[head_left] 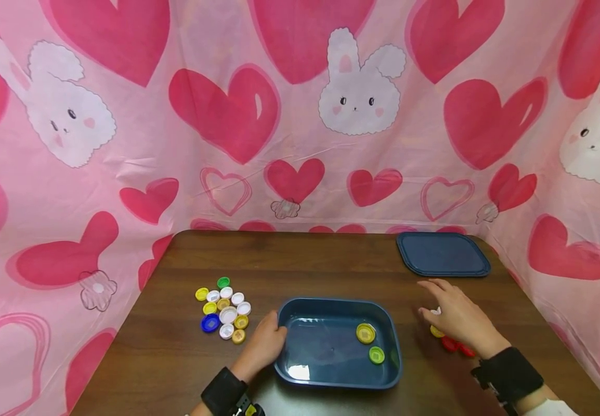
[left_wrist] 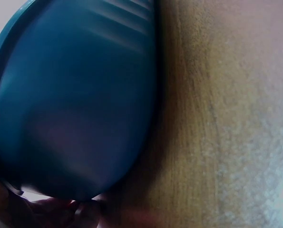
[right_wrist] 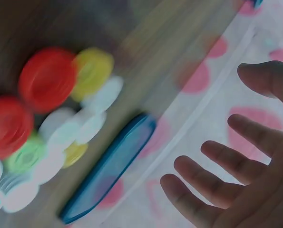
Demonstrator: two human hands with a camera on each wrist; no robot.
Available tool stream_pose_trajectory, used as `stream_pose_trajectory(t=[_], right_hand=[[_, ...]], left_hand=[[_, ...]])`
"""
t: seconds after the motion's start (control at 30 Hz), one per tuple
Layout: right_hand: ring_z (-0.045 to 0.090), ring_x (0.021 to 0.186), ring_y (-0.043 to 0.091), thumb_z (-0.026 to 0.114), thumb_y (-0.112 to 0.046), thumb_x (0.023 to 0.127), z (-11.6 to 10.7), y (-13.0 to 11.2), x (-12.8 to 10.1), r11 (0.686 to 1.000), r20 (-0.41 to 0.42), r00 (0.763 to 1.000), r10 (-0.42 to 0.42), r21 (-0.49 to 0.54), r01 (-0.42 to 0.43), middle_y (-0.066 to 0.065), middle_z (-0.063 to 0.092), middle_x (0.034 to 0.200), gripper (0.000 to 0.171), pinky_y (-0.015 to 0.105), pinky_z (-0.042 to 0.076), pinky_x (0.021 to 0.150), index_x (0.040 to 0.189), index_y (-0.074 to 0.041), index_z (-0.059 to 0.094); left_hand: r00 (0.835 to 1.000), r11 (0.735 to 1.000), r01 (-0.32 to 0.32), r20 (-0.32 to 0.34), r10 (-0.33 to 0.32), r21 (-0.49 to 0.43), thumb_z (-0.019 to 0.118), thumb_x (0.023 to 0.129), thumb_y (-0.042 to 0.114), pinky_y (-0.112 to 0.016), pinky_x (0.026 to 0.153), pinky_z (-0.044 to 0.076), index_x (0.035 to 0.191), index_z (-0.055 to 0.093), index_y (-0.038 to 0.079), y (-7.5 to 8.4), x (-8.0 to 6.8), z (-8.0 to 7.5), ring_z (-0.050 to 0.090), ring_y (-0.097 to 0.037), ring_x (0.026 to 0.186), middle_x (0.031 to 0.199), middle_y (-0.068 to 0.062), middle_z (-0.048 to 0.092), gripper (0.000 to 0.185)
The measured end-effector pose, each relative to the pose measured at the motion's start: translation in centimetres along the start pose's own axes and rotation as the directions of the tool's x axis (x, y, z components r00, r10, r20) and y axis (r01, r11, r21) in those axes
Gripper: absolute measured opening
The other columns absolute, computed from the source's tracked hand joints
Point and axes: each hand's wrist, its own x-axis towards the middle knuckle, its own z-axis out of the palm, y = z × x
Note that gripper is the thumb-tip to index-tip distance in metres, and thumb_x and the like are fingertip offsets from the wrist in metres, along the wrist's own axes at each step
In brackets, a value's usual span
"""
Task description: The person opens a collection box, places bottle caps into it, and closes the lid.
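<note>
on the left part of the brown bench (head_left: 175, 346) lies a tight cluster of bottle caps (head_left: 224, 309), yellow, white, green and one blue, all flat and touching or just beside each other. just right of them the left hand (head_left: 263, 346) rests against the left wall of the dark blue tray (head_left: 289, 358), its fingers curled at the rim; the left wrist view shows fingertips (left_wrist: 65, 209) touching the tray's blue underside (left_wrist: 74, 104), so this grip is narrow and on the tray. inside the tray, toward its right end, lie a yellow cap (head_left: 366, 333) and, just beside it and nearer the person, a green cap (head_left: 377, 355). further right the right hand (head_left: 456, 315) hovers above a second pile of caps (head_left: 448, 341), red and yellow ones showing under the palm. its grip is wide, with fingers (right_wrist: 212, 161) spread and straight and nothing held; the right wrist view shows red, yellow, white and green caps (right_wrist: 51, 133) packed together. at the far right corner of the bench lies the flat blue lid (head_left: 443, 254), well apart from the tray.
</note>
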Motion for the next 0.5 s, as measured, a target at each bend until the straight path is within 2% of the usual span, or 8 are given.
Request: stream_pose_trajectory(t=[0.3, 0.5], right_hand=[[0.053, 0.116, 0.056, 0.076, -0.022, 0.086, -0.4, 5.4, 0.8, 0.994, 0.092, 0.990, 0.109, -0.017, -0.108, 0.037, 0.054, 0.129, 0.059, 0.069, 0.046, 0.092, 0.133, 0.007, 0.057], [0.054, 0.113, 0.057, 0.074, -0.021, 0.085, 0.0, 8.4, 0.9, 0.992, 0.117, 0.985, 0.123, -0.032, -0.120, 0.039, 0.056, 0.123, 0.054, 0.069, 0.045, 0.091, 0.127, 0.010, 0.059]], left_hand=[[1.000, 1.000, 0.005, 0.002, -0.005, -0.004, 0.049, 0.101, 0.011, -0.060, 0.101, 0.047, 0.138, 0.046, -0.008, 0.0, 0.0, 0.0, 0.057, -0.035, 0.115, 0.129, -0.022, 0.057, 0.042], [1.000, 1.000, -0.009, 0.003, 0.009, -0.004, 0.048, 0.101, 0.011, -0.061, 0.102, 0.045, 0.139, 0.045, -0.009, 0.0, -0.1, -0.1, 0.056, -0.037, 0.119, 0.131, -0.024, 0.056, 0.043]])
